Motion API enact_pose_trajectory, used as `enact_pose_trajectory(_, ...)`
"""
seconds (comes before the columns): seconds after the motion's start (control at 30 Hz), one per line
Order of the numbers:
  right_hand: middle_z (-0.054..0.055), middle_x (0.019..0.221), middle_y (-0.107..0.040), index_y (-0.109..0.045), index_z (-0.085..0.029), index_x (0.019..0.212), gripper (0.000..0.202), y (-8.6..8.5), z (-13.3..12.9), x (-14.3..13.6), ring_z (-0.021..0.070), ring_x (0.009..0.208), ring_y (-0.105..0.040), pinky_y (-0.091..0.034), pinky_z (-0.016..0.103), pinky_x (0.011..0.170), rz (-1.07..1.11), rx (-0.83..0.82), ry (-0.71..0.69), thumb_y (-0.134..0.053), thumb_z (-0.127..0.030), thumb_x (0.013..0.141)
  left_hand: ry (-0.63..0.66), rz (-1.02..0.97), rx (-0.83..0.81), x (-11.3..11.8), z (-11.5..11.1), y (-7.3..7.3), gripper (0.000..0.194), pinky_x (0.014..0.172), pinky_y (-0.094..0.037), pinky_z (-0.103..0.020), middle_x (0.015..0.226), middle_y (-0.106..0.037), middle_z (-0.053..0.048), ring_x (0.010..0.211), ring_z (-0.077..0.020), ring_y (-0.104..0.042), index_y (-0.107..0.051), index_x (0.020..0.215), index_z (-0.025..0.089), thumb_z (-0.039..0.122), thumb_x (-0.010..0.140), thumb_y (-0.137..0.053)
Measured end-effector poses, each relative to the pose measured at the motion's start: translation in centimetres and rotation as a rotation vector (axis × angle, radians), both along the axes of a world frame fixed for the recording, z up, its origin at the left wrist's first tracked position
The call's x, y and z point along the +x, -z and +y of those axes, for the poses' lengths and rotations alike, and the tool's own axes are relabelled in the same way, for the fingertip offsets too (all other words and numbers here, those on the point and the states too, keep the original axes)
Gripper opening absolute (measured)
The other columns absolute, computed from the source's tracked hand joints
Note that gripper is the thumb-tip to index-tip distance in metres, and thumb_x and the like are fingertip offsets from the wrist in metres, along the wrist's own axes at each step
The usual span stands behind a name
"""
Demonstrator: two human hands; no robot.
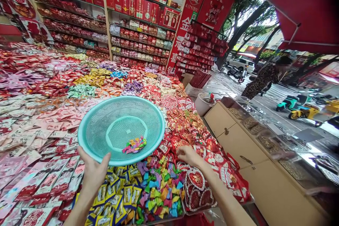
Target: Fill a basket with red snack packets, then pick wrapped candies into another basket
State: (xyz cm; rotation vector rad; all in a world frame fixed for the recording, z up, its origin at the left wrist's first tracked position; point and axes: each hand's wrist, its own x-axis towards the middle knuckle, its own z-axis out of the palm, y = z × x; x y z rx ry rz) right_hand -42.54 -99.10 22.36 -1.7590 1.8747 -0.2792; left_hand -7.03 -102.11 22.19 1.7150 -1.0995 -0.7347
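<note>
A turquoise plastic basket (99, 137) with mesh sides is held by its near rim in my left hand (94, 169), the thumb over the edge. A small heap of colourful wrapped candies (134, 144) lies inside, toward the near right. My right hand (188, 156) is over the red candy packets (180, 143), right of the basket, its fingers curled together and pointing down-left. What those fingertips hold, if anything, is hidden. Below the basket lie yellow-and-blue wrapped candies (116, 196) and multicoloured twist-wrapped candies (161, 190). Red heart-shaped packs (197, 183) sit under my right forearm.
Pale pink packets (53, 123) cover the left of the display. Shelves (143, 21) of red boxes stand behind. Beige cabinets (238, 148) run along the right, topped by clear bins. A person (262, 77) is out on the street near parked scooters (304, 109).
</note>
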Motion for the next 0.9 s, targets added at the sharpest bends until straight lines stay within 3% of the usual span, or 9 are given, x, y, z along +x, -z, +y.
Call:
enact_pose_trajectory(0.1, 0.003, 0.076, -0.069, -0.069, -0.016, 0.073, 0.019, 3.0, 1.7, -1.2, 0.0154, 0.070, -0.061, -0.041, 0.024, 0.061, 0.092, 0.149, 0.015, -0.062, -0.001, 0.065, 0.010, 0.031, 0.002, -0.1, 0.0, 0.1, 0.108, 0.112, -0.021, -0.042, 0.155, -0.016, -0.021, 0.139, -0.0323, -0.025, 0.009, 0.149, 0.012, 0.043, 0.073, -0.062)
enact_pose_trajectory(0.23, 0.006, 0.087, -0.069, -0.071, -0.016, 0.081, 0.027, 4.7, 2.6, -1.9, 0.0190, 0.081, -0.062, -0.041, 0.026, 0.066, 0.191, 0.262, 0.016, -0.068, -0.002, 0.059, 0.017, 0.032, -0.004, 0.1, -0.2, 0.2, 0.109, 0.112, -0.022, -0.042, 0.155, -0.017, -0.020, 0.139, -0.0318, -0.026, 0.009, 0.149, 0.013, 0.043, 0.073, -0.063)
enact_pose_trajectory(0.47, 0.006, 0.105, -0.065, -0.070, -0.020, 0.101, 0.042, 5.1, 1.9, -1.8, 0.0202, 0.093, -0.060, -0.044, 0.025, 0.069, 0.217, 0.404, -0.025, -0.073, -0.011, 0.060, 0.006, -0.002, 0.022, 0.2, -0.1, 0.1, 0.109, 0.112, -0.022, -0.045, 0.155, -0.016, -0.020, 0.139, -0.0336, -0.024, 0.009, 0.149, 0.015, 0.043, 0.073, -0.064)
enact_pose_trajectory(0.8, 0.004, 0.093, -0.063, -0.069, -0.017, 0.084, 0.030, 5.2, 1.8, -1.3, 0.0211, 0.093, -0.055, -0.039, 0.024, 0.063, 0.205, 0.409, -0.056, -0.069, -0.001, 0.057, 0.008, 0.000, 0.011, 0.2, 0.0, 0.0, 0.110, 0.110, -0.025, -0.048, 0.154, -0.019, -0.020, 0.137, -0.0345, -0.028, 0.007, 0.149, 0.015, 0.041, 0.071, -0.065)
enact_pose_trajectory(0.9, 0.002, 0.087, -0.062, -0.067, -0.016, 0.081, 0.028, 5.5, 1.8, -1.5, 0.0177, 0.085, -0.056, -0.039, 0.024, 0.062, 0.163, 0.410, -0.044, -0.069, 0.001, 0.058, -0.003, 0.001, 0.012, 0.1, 0.0, 0.1, 0.109, 0.110, -0.025, -0.048, 0.153, -0.021, -0.021, 0.137, -0.0350, -0.029, 0.007, 0.149, 0.016, 0.041, 0.071, -0.065)
